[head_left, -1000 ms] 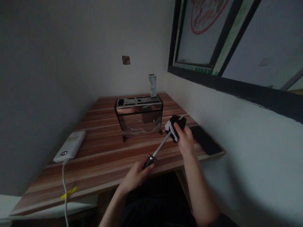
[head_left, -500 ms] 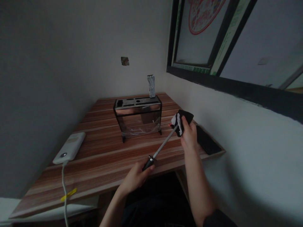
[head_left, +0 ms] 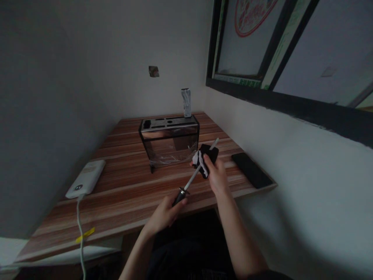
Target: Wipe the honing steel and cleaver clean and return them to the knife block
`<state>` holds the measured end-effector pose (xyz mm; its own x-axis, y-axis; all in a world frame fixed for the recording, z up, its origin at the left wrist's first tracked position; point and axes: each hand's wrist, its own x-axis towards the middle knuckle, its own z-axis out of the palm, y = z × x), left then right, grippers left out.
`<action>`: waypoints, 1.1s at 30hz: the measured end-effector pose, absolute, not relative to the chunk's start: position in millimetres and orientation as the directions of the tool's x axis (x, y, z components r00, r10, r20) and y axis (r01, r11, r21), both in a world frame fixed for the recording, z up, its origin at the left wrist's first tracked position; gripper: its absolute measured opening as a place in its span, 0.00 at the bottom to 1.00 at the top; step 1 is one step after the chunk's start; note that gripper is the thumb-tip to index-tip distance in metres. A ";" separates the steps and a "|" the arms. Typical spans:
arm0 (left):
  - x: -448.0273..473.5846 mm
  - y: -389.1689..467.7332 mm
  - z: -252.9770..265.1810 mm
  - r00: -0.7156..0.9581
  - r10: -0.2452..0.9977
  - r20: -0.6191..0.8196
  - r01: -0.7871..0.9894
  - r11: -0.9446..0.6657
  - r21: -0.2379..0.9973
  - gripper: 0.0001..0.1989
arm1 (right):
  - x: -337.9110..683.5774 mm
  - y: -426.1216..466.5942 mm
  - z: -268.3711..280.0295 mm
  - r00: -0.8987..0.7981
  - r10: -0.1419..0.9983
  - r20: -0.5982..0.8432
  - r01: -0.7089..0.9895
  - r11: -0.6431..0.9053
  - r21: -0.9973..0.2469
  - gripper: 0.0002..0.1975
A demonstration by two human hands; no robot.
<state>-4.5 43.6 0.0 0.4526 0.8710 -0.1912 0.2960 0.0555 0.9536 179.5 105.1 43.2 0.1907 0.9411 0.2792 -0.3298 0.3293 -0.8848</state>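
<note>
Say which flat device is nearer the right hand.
The black device, right of the right hand; the white device, with a cable, lies far left.

- The black-and-white cloth (head_left: 210, 151) hides a stretch of the metal rod (head_left: 192, 179) between its tip and handle.
- Most of the right hand's (head_left: 218, 177) fingers are out of sight behind the cloth.
- The left hand (head_left: 163, 214) covers the lower end of the dark handle (head_left: 179, 198).
- The cloth also blocks the near right foot of the black-framed rack (head_left: 170, 134).
- The white cable (head_left: 79, 219) runs off the bottom edge.
- The top edge cuts the red round emblem (head_left: 253, 17); its pattern is unclear.
</note>
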 end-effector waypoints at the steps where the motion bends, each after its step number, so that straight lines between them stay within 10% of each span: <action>1: -4.8 44.0 -1.1 0.445 0.877 -0.183 0.287 0.054 0.956 0.20 | 174.4 101.3 38.6 0.146 0.952 0.270 -0.305 0.303 -0.903 0.16; 10: -6.2 46.1 -3.5 0.419 0.901 -0.112 0.133 0.061 0.989 0.19 | 138.5 71.5 8.3 -0.084 0.977 0.195 -0.198 0.175 -0.964 0.16; 33: 11.2 44.1 -9.4 0.094 0.977 0.191 0.508 -0.212 0.835 0.08 | 135.9 56.3 25.8 0.273 0.919 0.284 0.052 0.281 -0.958 0.17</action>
